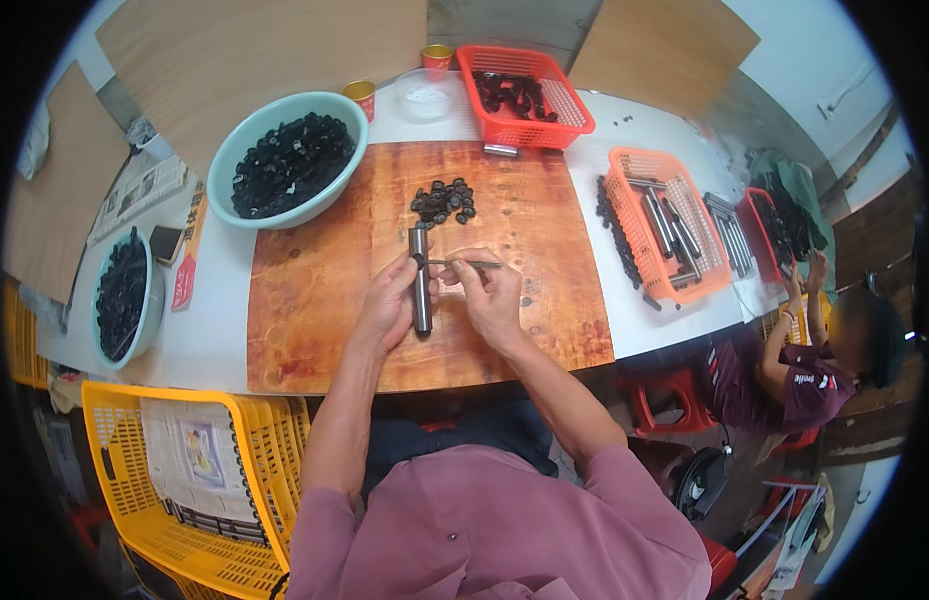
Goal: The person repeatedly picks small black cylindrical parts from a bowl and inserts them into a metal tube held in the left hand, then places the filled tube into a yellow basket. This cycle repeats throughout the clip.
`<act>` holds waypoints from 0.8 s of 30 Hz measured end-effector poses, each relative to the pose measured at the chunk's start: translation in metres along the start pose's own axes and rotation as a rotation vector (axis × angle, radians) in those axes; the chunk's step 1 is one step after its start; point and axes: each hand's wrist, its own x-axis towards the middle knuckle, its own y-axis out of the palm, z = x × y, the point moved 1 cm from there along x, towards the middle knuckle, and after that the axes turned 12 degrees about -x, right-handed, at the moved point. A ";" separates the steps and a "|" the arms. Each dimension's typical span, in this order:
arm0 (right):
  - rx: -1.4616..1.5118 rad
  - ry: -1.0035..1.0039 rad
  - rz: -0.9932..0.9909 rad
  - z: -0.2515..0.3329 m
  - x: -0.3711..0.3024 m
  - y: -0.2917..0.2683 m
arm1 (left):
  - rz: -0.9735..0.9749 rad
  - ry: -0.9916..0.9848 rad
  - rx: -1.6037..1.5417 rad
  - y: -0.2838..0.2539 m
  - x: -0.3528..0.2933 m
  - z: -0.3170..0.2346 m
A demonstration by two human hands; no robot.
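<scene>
Both hands work over the brown wooden board (304, 320) that lies on the white surface (219, 300). The left grip (387, 300) is closed round the grey metal tube (420, 295), its fingers curling behind so that tips show on the far side. The tube is at the middle of the board, its long axis running away from the person; whether it touches the wood or is held just above it cannot be told. The right grip (494, 297) is drawn to a narrow pinch on a thin dark rod (474, 264), set crosswise, its left end at the upper part of the tube, where a small black spot shows; whether that is a hole or a fitted piece is too small to tell.

The likeliest trouble is a slip: the tube looks smooth and round, so it could roll within the left grip if the rod pushes off-centre, and the rod's end might then skid and scratch the metal or jab the fingers close by. A loose pinch could let the rod twist. The heap of black pieces (444, 203) sits just beyond the tube's far end, so a forward lurch could scatter it
</scene>
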 end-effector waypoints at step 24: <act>-1.278 -0.440 0.192 -0.073 0.026 -0.164 | -0.048 0.046 -0.048 0.000 0.004 -0.002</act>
